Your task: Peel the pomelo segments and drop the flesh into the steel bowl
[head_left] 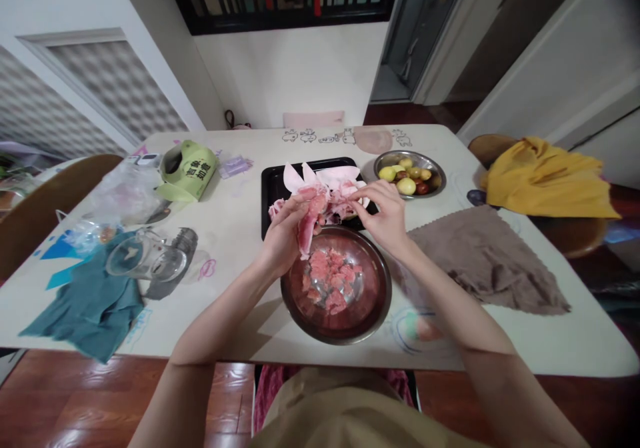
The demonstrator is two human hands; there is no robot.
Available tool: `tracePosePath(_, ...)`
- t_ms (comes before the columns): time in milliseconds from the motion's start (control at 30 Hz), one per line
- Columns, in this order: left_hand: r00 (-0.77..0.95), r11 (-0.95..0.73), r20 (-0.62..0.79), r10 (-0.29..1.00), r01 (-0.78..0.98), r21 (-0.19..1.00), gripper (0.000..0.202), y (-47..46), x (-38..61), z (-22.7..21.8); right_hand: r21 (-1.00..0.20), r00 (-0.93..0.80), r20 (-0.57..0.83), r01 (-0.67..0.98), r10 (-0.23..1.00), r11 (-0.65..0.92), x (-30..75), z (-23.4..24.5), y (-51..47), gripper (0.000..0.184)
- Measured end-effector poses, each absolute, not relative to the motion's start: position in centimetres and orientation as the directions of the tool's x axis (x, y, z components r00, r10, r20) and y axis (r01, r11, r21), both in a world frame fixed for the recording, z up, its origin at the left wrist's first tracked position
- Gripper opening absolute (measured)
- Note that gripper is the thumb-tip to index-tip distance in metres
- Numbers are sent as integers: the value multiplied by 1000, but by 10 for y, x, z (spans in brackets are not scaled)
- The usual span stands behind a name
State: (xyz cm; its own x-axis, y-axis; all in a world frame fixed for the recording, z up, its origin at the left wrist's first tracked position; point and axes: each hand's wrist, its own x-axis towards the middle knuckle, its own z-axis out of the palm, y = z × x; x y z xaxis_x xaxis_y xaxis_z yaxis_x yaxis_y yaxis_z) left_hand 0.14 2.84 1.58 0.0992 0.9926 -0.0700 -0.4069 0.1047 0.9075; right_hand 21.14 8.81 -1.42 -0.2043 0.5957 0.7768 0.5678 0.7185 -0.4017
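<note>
Both hands are raised over a steel bowl [300,308] that holds several pink pieces of peeled pomelo flesh. My left hand [283,238] is closed on a pink pomelo segment [309,218] that hangs down toward the bowl. My right hand [383,215] pinches the other side of the same fruit with its fingertips. Behind the hands a black tray [270,188] carries pale pink pomelo peel [320,176].
A small steel bowl of yellow and red fruits [410,175] stands at the back right. A brown cloth [480,261] lies right, a teal cloth [90,305] and a glass jar [150,258] left. A green bag [190,168] and plastic wrap sit far left. Chairs flank the table, one with a yellow cloth [545,178].
</note>
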Motion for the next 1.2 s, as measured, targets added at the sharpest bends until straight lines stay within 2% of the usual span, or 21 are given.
tracePosePath(100, 122, 115, -72, 990, -394, 912, 19, 29, 1, 14, -387, -308, 651, 651, 693, 653, 214, -33, 105, 19)
tracePosePath(200, 118, 97, -55, 992, -391, 915, 20, 29, 3, 11, -346, -368, 649, 636, 666, 689, 213, -36, 104, 20)
tracePosePath(300, 92, 49, -15, 996, -379, 924, 18, 29, 5, 7, -254, -339, 783, 591, 521, 766, 209, -21, 86, 18)
tracePosePath(400, 76, -10, 38, 996, -348, 937, 18, 30, 7, 1, -52, -373, 875, 563, 309, 825, 204, -3, 64, 22)
tracePosePath(533, 116, -50, 91, 989, -313, 948, 21, 29, 9, -7, 232, -556, 826, 492, 97, 839, 199, 5, 49, 24)
tracePosePath(633, 154, -22, 73, 985, -308, 951, 25, 28, 9, -7, 322, -622, 782, 457, 39, 829, 198, 4, 48, 20)
tracePosePath(733, 187, 3, 54, 981, -293, 956, 26, 27, 7, -1, 291, -580, 812, 498, 64, 817, 198, 1, 50, 17)
tracePosePath(833, 277, -24, 107, 955, -287, 958, 34, 26, 3, 6, 133, -462, 866, 580, 191, 804, 199, 1, 51, 15)
tracePosePath(933, 313, -217, 265, 912, -180, 959, 44, 26, -1, 9, -32, -339, 891, 616, 302, 787, 198, 3, 49, 14)
tracePosePath(1033, 230, -451, 430, 873, 44, 891, 31, 28, -2, 6, -103, -310, 881, 612, 357, 784, 196, 4, 47, 11)
tracePosePath(1100, 191, -514, 483, 854, 172, 840, 23, 31, -4, 4, -136, -311, 868, 599, 386, 789, 196, 6, 47, 11)
tracePosePath(1200, 182, -523, 492, 851, 225, 822, 26, 35, -7, 3, -205, -308, 846, 565, 435, 799, 196, 9, 47, 12)
